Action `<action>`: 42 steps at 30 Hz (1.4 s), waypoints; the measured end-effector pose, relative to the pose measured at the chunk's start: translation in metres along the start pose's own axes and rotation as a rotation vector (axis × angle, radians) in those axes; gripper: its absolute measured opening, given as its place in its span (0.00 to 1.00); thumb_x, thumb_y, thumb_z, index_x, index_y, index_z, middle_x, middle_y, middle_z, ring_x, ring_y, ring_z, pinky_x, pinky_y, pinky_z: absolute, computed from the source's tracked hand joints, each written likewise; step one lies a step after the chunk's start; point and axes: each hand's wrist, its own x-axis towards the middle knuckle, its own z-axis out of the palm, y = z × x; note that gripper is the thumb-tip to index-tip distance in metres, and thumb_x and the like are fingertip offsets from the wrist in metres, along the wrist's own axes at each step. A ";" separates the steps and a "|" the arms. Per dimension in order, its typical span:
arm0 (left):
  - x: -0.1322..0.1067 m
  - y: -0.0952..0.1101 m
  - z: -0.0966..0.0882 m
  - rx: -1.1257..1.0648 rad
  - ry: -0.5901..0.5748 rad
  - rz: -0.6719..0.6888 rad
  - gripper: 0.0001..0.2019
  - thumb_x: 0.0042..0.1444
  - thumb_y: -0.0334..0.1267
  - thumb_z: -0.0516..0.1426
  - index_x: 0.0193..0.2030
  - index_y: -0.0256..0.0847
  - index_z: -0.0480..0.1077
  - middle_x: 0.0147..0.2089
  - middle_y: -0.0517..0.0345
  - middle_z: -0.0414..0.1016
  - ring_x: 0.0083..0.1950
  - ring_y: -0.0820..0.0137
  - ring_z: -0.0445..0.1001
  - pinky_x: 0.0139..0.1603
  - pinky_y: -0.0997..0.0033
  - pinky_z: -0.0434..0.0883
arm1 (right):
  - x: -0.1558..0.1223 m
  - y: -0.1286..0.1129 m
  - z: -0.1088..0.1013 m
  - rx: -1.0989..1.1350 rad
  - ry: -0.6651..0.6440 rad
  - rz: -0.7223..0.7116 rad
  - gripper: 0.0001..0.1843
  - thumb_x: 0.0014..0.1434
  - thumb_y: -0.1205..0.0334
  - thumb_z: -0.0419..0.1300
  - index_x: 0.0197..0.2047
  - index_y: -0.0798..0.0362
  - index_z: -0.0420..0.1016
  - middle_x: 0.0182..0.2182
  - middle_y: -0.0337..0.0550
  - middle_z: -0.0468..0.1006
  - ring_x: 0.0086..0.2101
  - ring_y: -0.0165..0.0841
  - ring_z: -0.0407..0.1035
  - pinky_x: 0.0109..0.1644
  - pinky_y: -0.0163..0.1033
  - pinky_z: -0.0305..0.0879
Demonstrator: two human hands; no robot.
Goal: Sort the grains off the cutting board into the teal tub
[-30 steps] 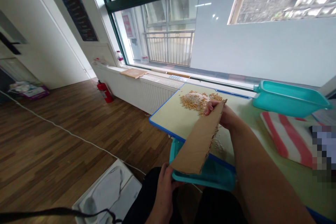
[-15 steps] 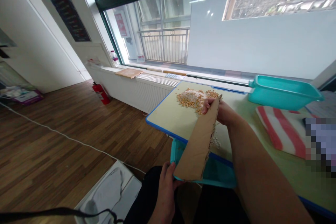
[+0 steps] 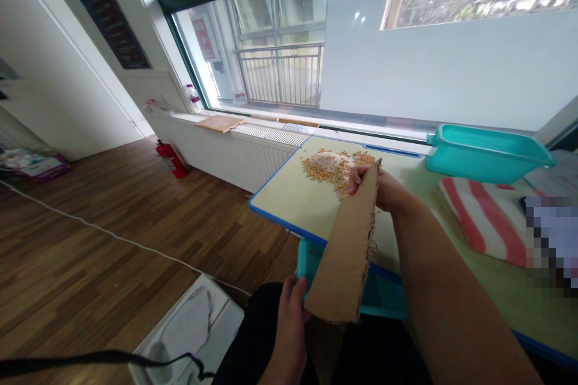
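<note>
My right hand (image 3: 371, 185) is closed around the far end of a long strip of cardboard (image 3: 345, 246), which slants down over the table's near edge. Below that edge sits a teal plastic basin (image 3: 383, 296), partly hidden by the cardboard. My left hand (image 3: 292, 307) grips the basin's left rim above my lap. Beyond the cardboard, corn kernels (image 3: 320, 173) lie spread on the pale table (image 3: 289, 192), with a mound of white grains (image 3: 329, 160) among them. A few more white grains show beside the strip's torn right edge.
A second teal basin (image 3: 490, 153) stands at the table's back right. In front of it lies a red-and-white striped cloth (image 3: 485, 219). A white radiator (image 3: 217, 147) runs under the window. A fire extinguisher (image 3: 171, 159) and a white cable (image 3: 108, 230) are on the wooden floor.
The cardboard's near end has shifted slightly toward me and right, covering more of the grains near the edge. Both hands keep their holds. The view has shifted a little.
</note>
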 end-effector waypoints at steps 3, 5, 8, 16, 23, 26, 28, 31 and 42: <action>-0.003 0.000 0.003 0.013 0.031 -0.008 0.25 0.48 0.57 0.67 0.44 0.40 0.75 0.50 0.44 0.77 0.57 0.51 0.75 0.45 0.62 0.76 | -0.002 -0.002 0.000 0.017 -0.009 0.030 0.12 0.39 0.58 0.65 0.19 0.49 0.64 0.19 0.42 0.72 0.23 0.31 0.65 0.25 0.36 0.58; -0.003 -0.001 0.005 0.028 0.053 -0.012 0.24 0.47 0.57 0.67 0.44 0.40 0.76 0.51 0.43 0.77 0.59 0.50 0.73 0.46 0.61 0.76 | -0.002 -0.002 0.001 0.026 -0.014 0.042 0.12 0.38 0.58 0.66 0.19 0.49 0.65 0.19 0.42 0.73 0.23 0.31 0.65 0.25 0.36 0.58; -0.002 -0.001 0.005 0.038 0.059 -0.003 0.24 0.48 0.56 0.67 0.44 0.40 0.77 0.50 0.43 0.78 0.59 0.50 0.74 0.47 0.61 0.76 | -0.002 -0.003 0.001 0.026 -0.005 0.030 0.12 0.38 0.58 0.66 0.19 0.49 0.65 0.19 0.42 0.73 0.22 0.32 0.65 0.25 0.36 0.58; -0.001 -0.005 0.007 -0.002 -0.033 0.052 0.27 0.51 0.57 0.65 0.51 0.39 0.77 0.56 0.42 0.78 0.58 0.49 0.75 0.49 0.58 0.77 | -0.001 -0.006 0.003 0.096 0.108 -0.094 0.22 0.36 0.48 0.70 0.19 0.48 0.61 0.18 0.40 0.70 0.22 0.32 0.63 0.26 0.38 0.59; 0.002 -0.002 0.005 0.011 -0.040 0.027 0.26 0.50 0.57 0.66 0.48 0.38 0.76 0.51 0.44 0.79 0.52 0.55 0.78 0.46 0.59 0.78 | -0.001 0.002 -0.005 0.106 0.233 -0.202 0.25 0.44 0.41 0.68 0.23 0.46 0.58 0.21 0.39 0.68 0.26 0.35 0.66 0.30 0.41 0.62; 0.003 0.004 0.001 0.000 -0.054 0.032 0.25 0.50 0.57 0.67 0.43 0.38 0.75 0.43 0.48 0.78 0.45 0.59 0.78 0.43 0.61 0.78 | 0.005 0.004 -0.005 0.134 0.324 -0.265 0.19 0.43 0.50 0.68 0.24 0.46 0.59 0.22 0.38 0.69 0.27 0.34 0.67 0.33 0.41 0.64; 0.004 0.007 -0.001 -0.015 -0.051 0.044 0.24 0.50 0.57 0.68 0.42 0.38 0.75 0.43 0.49 0.77 0.45 0.60 0.78 0.42 0.62 0.79 | 0.012 0.005 0.002 0.140 0.383 -0.337 0.16 0.41 0.58 0.67 0.24 0.47 0.61 0.24 0.37 0.71 0.30 0.34 0.68 0.38 0.41 0.67; 0.007 0.008 -0.006 -0.034 -0.058 0.045 0.25 0.49 0.57 0.68 0.43 0.38 0.76 0.45 0.47 0.77 0.49 0.57 0.77 0.43 0.60 0.80 | 0.023 0.008 0.018 0.130 0.436 -0.446 0.12 0.39 0.65 0.66 0.25 0.47 0.66 0.27 0.37 0.74 0.36 0.35 0.71 0.50 0.44 0.68; 0.009 0.012 -0.009 -0.060 -0.028 0.049 0.24 0.51 0.57 0.67 0.44 0.37 0.75 0.45 0.47 0.76 0.47 0.58 0.77 0.41 0.62 0.79 | 0.032 0.031 0.036 -0.219 0.329 -0.326 0.05 0.45 0.61 0.64 0.26 0.47 0.70 0.31 0.40 0.79 0.35 0.36 0.72 0.45 0.44 0.66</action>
